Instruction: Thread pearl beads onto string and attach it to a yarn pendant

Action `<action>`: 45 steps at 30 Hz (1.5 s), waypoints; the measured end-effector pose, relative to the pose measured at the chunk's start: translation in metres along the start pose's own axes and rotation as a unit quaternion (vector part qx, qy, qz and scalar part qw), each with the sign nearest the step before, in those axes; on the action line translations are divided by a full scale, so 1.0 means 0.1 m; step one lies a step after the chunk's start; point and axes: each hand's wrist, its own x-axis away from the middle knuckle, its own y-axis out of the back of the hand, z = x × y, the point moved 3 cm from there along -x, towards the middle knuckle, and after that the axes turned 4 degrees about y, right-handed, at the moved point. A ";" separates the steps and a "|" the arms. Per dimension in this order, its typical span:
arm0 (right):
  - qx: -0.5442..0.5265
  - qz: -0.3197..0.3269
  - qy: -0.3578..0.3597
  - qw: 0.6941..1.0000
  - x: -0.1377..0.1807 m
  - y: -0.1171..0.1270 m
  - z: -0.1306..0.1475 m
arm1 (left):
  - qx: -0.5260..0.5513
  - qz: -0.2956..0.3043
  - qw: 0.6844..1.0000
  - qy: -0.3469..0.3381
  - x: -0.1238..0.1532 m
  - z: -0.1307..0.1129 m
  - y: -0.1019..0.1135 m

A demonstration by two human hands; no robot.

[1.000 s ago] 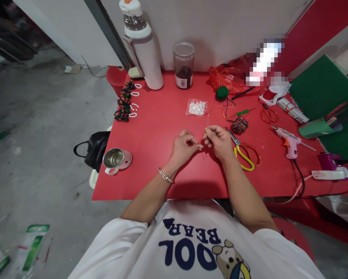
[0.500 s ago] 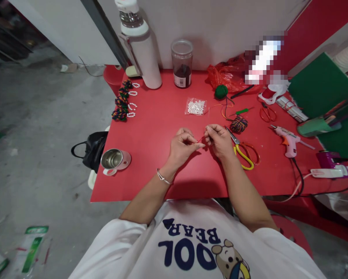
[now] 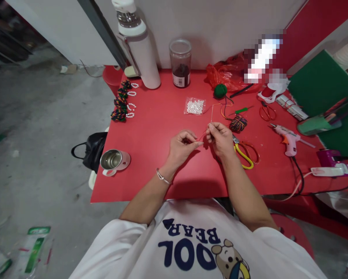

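Note:
Above the front of the red table, my left hand [image 3: 185,146] pinches a thin red thread [image 3: 202,136] between thumb and fingers. Close by on its right, my right hand [image 3: 220,138] is closed, with a slim pale needle [image 3: 212,114] sticking up from its fingertips. The thread runs between the two hands. Just beyond them lies a clear bag of white beads [image 3: 195,106]. Yellow-handled scissors [image 3: 244,158] lie partly behind my right hand, near a ball of multicoloured yarn [image 3: 238,123].
Yarn bundles with white bead loops [image 3: 120,102] line the left edge. A metal cup [image 3: 115,161] stands at front left, a white flask [image 3: 144,58] and clear jar [image 3: 180,66] behind. Rightward lie green yarn [image 3: 220,91], red scissors [image 3: 267,112] and a pink glue gun [image 3: 290,141].
My right hand has shifted slightly left and up, and the needle now stands up from its fingertips. My left hand stays nearly in place, pinching the thread.

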 end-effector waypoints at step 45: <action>-0.026 -0.086 -0.002 0.996 -0.11 0.12 0.00 | 0.080 0.077 0.984 0.138 0.01 0.09 -0.07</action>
